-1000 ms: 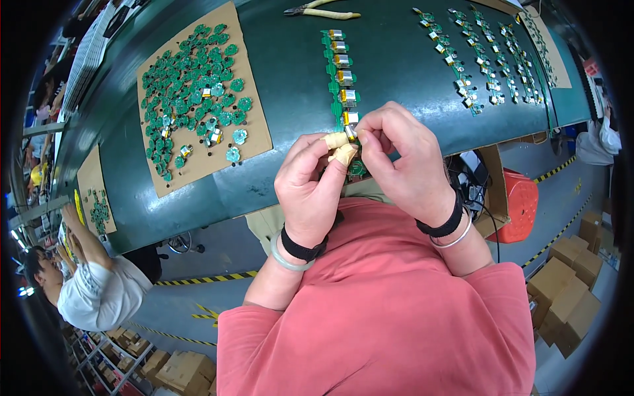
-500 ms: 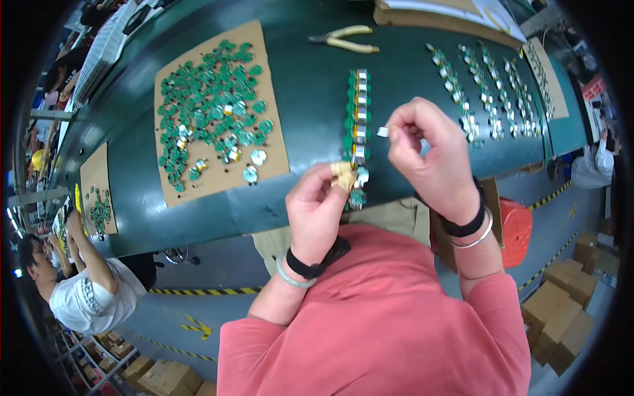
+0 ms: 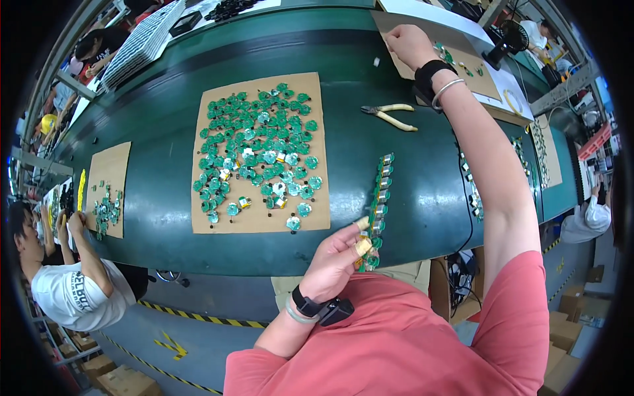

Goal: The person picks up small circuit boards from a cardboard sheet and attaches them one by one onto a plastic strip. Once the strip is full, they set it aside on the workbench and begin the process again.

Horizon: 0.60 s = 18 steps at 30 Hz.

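A narrow strip of small green circuit boards (image 3: 381,191) with silvery parts runs away from me on the dark green table. My left hand (image 3: 337,259) is closed on its near end, with pale tape or covers on thumb and finger. My right arm is stretched to the far side, where my right hand (image 3: 408,46) hovers by a cardboard sheet, fingers curled; what they hold, if anything, is hidden. Just left of that hand is a small white piece (image 3: 376,62), apart from the fingers. Cutting pliers with cream handles (image 3: 389,116) lie between the strip and my right hand.
A large cardboard sheet (image 3: 320,211) to the left bears many round green boards. Farther left are a smaller cardboard sheet (image 3: 119,155) and a co-worker (image 3: 86,290). More board strips (image 3: 474,191) lie right, partly behind my forearm. A black fan (image 3: 508,43) stands far right.
My right hand has gone from beside the strip to the far cardboard, and the white piece is no longer in its pinch. My left hand still grips the strip's near end. The view has shifted.
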### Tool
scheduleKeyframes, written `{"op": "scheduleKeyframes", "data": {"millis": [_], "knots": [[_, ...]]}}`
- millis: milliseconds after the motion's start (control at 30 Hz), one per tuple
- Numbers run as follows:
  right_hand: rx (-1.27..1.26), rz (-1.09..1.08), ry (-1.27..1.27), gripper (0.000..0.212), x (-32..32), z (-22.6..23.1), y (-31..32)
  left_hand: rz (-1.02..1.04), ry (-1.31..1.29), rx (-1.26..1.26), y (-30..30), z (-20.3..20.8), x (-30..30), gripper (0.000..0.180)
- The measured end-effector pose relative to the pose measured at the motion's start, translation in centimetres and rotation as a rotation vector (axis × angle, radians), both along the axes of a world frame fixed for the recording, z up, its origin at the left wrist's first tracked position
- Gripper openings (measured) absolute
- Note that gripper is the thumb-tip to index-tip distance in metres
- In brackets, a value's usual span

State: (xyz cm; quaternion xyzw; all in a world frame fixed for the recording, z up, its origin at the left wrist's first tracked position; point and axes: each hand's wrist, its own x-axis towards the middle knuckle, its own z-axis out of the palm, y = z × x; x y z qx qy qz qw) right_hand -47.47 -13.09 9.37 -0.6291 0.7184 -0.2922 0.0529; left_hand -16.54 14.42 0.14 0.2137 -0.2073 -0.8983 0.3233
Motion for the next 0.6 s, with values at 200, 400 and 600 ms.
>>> {"op": "scheduleKeyframes", "data": {"millis": [200, 400, 600], "knots": [[-0.075, 0.088, -0.041, 0.027, -0.5, 1.5, 3.7, -0.171, 0.14, 0.186, -0.7, 0.3, 0.1, 0.045], [0.022, 0.275, -0.071, 0.019, 4.1, 7.2, 19.0, -0.124, 0.091, -0.015, -1.9, 1.1, -1.2, 0.04], [0.184, 0.258, -0.29, 0.015, 8.4, 5.9, 31.9, 0.088, -0.062, -0.278, -1.7, 3.1, -3.9, 0.038]]}}
